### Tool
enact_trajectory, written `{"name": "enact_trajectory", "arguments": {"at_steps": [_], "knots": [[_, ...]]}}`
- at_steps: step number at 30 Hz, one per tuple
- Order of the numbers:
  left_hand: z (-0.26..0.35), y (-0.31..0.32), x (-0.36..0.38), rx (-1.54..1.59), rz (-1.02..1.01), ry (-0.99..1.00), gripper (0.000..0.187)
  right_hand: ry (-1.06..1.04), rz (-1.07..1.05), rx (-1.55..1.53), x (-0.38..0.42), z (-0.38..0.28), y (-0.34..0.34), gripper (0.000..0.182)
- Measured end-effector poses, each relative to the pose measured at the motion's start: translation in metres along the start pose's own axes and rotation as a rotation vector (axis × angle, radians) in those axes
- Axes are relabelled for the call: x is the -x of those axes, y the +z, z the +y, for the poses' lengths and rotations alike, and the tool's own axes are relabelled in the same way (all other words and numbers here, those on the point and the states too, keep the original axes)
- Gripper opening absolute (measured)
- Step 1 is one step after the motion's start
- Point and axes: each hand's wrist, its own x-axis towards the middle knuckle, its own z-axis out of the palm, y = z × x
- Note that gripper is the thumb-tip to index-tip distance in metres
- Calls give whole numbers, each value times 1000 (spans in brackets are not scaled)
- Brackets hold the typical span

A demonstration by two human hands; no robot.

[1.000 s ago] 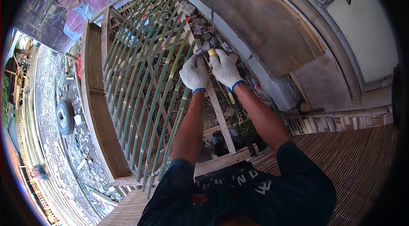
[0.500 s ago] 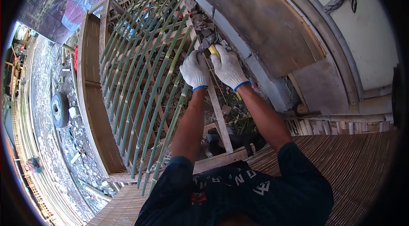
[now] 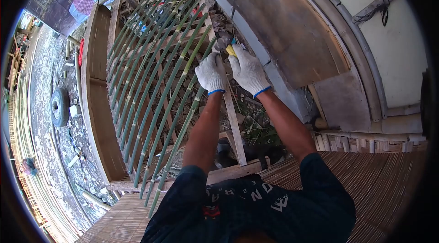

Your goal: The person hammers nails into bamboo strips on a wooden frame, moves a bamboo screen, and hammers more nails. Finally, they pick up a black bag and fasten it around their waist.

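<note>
My left hand (image 3: pixel 211 73), in a white knit glove with a blue cuff, has its fingers bent together at the upper end of a green bamboo strip (image 3: pixel 194 101), over the wooden rail (image 3: pixel 233 118). What its fingertips hold is too small to make out. Just to the right, my right hand (image 3: pixel 248 72), gloved the same way, is closed on a hammer with a yellow handle (image 3: pixel 231 51). The dark hammer head (image 3: pixel 222 43) is beside my left fingertips, above the rail. Several green bamboo strips lie slanted side by side across the wooden frame (image 3: pixel 97 101).
A grey concrete edge (image 3: pixel 249 28) and a brown board (image 3: pixel 283 23) stand to the right. Woven bamboo matting (image 3: pixel 366 183) lies at the lower right. At the left are a tire (image 3: pixel 60 107) and a distant person (image 3: pixel 29 166). Rubble shows beneath the strips.
The view has shifted slightly. Both hands stay by the rail, and the hammer head remains close to my left fingertips, its handle turned slightly.
</note>
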Motion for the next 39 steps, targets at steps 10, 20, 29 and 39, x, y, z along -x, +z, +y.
{"name": "enact_trajectory", "arguments": {"at_steps": [10,20,29,39], "knots": [[0,4,-2,-52,23,15,22,-85,114,-31,5,-1,9,38],[-2,2,1,-63,-26,-23,22,68,-70,-57,3,-8,6,38],[2,0,0,-51,-21,-14,21,169,-63,-71,6,-9,8,40],[3,-2,-4,-32,-11,-2,20,86,67,-80,4,-11,13,39]]}}
